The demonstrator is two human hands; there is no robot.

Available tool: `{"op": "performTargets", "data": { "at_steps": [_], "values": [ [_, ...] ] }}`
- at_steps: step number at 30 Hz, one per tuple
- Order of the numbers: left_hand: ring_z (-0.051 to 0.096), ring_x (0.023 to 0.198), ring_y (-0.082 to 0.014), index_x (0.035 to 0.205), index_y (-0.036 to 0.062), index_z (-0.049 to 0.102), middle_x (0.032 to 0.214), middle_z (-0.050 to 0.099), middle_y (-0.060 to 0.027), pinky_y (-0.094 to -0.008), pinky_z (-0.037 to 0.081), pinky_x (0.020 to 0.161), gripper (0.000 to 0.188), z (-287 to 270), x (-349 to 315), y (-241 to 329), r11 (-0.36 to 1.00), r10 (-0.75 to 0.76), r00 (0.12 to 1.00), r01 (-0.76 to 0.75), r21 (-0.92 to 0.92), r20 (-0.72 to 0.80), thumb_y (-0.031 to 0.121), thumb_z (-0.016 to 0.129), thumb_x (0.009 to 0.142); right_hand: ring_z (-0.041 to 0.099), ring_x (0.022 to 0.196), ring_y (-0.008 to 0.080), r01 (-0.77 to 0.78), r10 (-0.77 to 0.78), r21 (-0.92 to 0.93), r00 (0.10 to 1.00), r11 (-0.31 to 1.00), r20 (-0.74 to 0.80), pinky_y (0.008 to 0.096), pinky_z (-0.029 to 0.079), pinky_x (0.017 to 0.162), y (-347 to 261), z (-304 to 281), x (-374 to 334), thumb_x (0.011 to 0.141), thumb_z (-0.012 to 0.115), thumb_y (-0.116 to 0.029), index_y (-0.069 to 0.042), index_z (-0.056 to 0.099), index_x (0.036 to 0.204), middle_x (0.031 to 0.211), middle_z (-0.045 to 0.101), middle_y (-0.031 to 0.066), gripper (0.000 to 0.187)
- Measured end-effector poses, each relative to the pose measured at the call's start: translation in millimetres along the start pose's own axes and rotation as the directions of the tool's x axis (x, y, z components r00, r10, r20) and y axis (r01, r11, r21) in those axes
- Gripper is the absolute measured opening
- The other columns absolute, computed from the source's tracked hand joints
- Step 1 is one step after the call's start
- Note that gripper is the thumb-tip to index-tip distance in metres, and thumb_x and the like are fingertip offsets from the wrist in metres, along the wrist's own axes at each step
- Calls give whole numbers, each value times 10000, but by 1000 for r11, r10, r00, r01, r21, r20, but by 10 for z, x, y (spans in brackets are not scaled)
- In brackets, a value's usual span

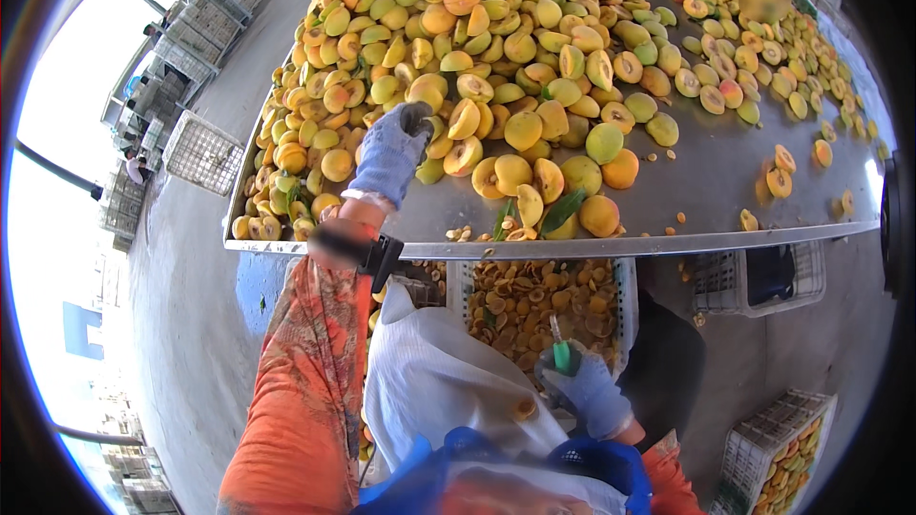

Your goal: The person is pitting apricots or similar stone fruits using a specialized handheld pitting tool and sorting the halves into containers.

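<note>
My left hand (391, 153), in a pale blue glove with dark fingertips, reaches over the near edge of a heap of yellow-green peaches (523, 131), many of them halved. Its fingers are curled against the fruit; what lies inside them is hidden. Lower and to the right, my right hand (590, 393) is gloved too and closed round a small green-handled knife (562, 357), whose short metal tip points up. That hand is just above a white crate (625, 310) full of brownish peach pieces (549, 300).
The metal table (420, 210) has a raised front rim. Green leaves (563, 211) and loose pits (460, 233) lie near it. Another crate (763, 453) with fruit stands at lower right, and a white crate (202, 153) at left. A white apron (434, 372) covers my lap.
</note>
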State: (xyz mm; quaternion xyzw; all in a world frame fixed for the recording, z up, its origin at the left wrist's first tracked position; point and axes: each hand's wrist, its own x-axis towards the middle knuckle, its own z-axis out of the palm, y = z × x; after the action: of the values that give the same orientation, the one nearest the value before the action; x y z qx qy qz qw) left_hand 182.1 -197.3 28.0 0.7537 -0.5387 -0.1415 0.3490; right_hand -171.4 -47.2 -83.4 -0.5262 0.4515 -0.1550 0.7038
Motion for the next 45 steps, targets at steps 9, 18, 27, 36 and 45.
{"op": "performTargets", "data": {
  "at_steps": [9,18,27,36,45],
  "values": [
    [535,1028,-357,1189,94,529,1106,540,-199,-410,437,868,587,610,291,315,849,29,964,-164,502,265,472,635,752,550,550,95,36,-36,1,990,999,139,222,452,480,-281,-45,-92,782,662,-106,-29,540,1018,765,587,40,277],
    [644,761,-206,1154,4,512,917,638,-111,-344,557,628,375,138,-801,212,461,-204,975,179,-869,92,249,552,873,609,793,356,31,-21,-200,998,979,53,397,484,710,-70,67,-35,737,677,-355,-48,560,990,843,622,198,415],
    [645,750,-244,1282,68,426,1115,577,-169,-307,531,549,563,20,-2224,255,84,-174,912,391,-917,373,481,391,901,613,656,344,410,-480,-665,873,624,88,417,483,607,-852,546,-335,777,633,-308,-49,557,913,721,615,183,302],
    [499,648,-44,1117,1,551,806,556,-7,-165,417,558,376,-15,-2892,712,892,-42,968,-75,-447,-246,320,465,938,618,701,352,290,-439,-841,896,457,70,421,486,623,-897,898,-510,745,661,-309,-35,532,940,731,615,183,360],
    [423,595,-35,1003,-2,605,689,542,27,-205,360,511,318,-137,-2977,963,859,-175,959,38,-510,-225,283,479,939,605,692,362,378,-452,-678,889,630,75,421,480,624,-741,1004,-690,733,659,-225,-30,534,916,719,605,198,295]
  ]
}}
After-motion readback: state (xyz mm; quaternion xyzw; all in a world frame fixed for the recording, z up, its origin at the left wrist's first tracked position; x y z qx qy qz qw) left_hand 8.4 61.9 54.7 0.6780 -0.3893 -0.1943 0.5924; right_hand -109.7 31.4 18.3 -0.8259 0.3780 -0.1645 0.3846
